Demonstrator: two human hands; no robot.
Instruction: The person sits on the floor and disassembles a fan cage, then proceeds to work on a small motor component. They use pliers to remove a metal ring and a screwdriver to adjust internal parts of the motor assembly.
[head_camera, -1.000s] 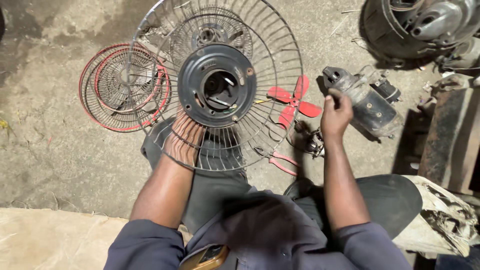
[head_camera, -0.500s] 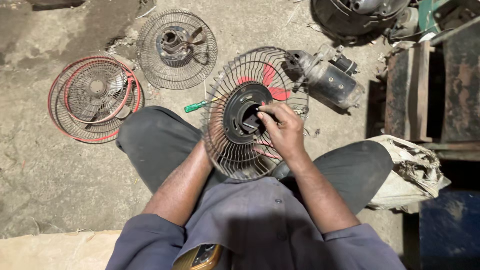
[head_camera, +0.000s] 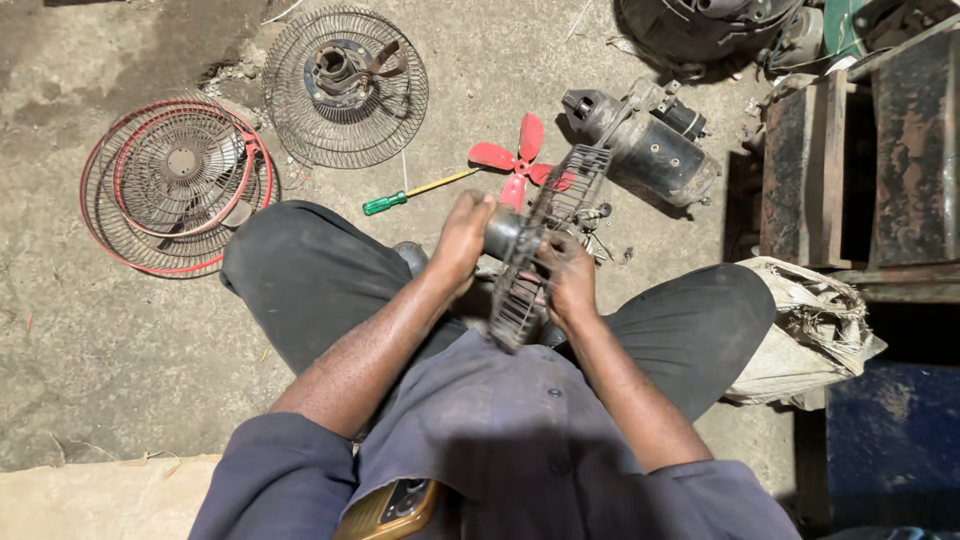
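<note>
From the head view, the left hand (head_camera: 462, 235) has its fingers wrapped on a small motor (head_camera: 503, 232), while the right hand (head_camera: 570, 280) has fingers clamped on the wire fan guard (head_camera: 545, 245), held edge-on between them; a red fan blade (head_camera: 518, 162) lies just beyond the fingertips on the floor (head_camera: 90, 340).

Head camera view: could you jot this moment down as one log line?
left hand: grips fan motor | right hand: holds wire fan guard, edge-on | floor: red fan blade, green screwdriver, two more guards
</note>
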